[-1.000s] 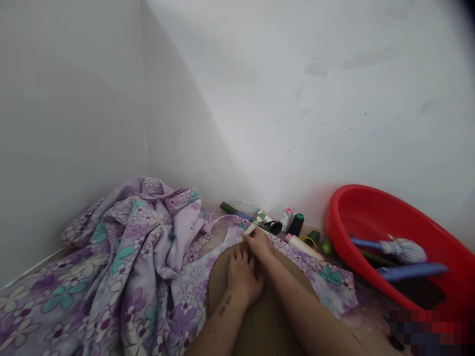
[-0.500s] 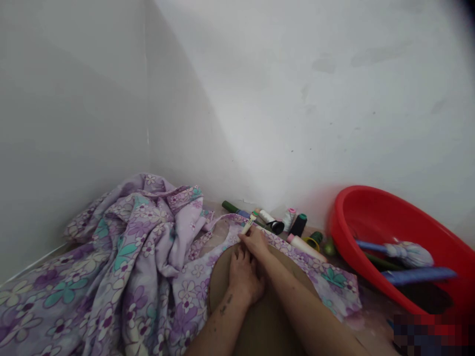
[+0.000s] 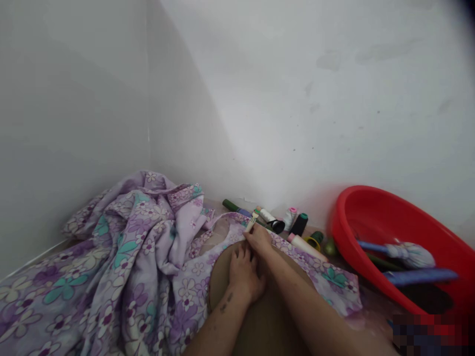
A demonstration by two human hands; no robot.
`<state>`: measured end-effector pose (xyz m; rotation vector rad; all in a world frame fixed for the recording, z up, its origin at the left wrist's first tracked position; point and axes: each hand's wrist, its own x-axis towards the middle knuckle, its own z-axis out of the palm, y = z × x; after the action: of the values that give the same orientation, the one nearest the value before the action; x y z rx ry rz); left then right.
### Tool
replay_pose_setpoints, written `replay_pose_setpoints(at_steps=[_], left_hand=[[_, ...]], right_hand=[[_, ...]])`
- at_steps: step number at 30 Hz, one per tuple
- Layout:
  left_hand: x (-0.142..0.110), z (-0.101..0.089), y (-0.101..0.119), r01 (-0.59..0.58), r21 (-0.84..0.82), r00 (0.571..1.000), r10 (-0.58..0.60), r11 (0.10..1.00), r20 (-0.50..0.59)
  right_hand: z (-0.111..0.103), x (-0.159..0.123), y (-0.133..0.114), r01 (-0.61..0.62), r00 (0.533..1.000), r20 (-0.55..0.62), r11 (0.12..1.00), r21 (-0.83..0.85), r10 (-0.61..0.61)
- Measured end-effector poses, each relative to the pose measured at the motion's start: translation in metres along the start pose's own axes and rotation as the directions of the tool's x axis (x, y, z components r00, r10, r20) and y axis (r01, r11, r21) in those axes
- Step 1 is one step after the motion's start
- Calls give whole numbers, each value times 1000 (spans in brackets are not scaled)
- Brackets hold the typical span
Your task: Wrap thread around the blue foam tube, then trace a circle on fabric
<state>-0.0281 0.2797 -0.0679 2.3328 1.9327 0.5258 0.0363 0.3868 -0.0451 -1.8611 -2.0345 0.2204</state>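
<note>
A brown, round-ended flat piece like a cardboard pattern (image 3: 247,326) lies on purple floral fabric (image 3: 193,284). My left hand (image 3: 243,274) rests on this piece, fingers spread and pressing down near its far edge. Just to the right, my right hand (image 3: 260,241) is closed in a pinch on a short cream stick (image 3: 251,223) with dark lines and a greenish top. The lower tip of the stick is hidden by my fingers, close to the far edge of the brown piece. I cannot make out the stick's exact kind.
Bunched floral fabric (image 3: 148,237) is heaped at left against the wall corner. Along the wall lie several thread spools, among them a black spool (image 3: 299,225) and a cream cone (image 3: 307,246). At right stands a red basin (image 3: 343,232) holding a blue-handled brush (image 3: 408,253).
My right hand and the cream stick have shifted slightly to the right along the far edge of the brown piece. My left hand stays in place.
</note>
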Motion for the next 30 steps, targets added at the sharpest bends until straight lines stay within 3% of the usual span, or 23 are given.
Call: replay_pose_setpoints(at_steps=[6,15,22,30], left_hand=[[0,-2,1,6,16,1000,-7,1000,27],[0,-9,2,1,-2,999,-1,1000,47],[1,-6,2,-3,-10,1000,3,1000,-13],[0,-4,1,-3,2,1000,3,1000,2]], right_hand=[[-7,3,7,-39,999,-9,999,-37,39],[-6,-5,-9,14,999,-29,1000,-16,-15],[2,-6,-16,40,999,-3,999,-17,-40],[-1,0,-10,16,1000,1,999,-42,-16]])
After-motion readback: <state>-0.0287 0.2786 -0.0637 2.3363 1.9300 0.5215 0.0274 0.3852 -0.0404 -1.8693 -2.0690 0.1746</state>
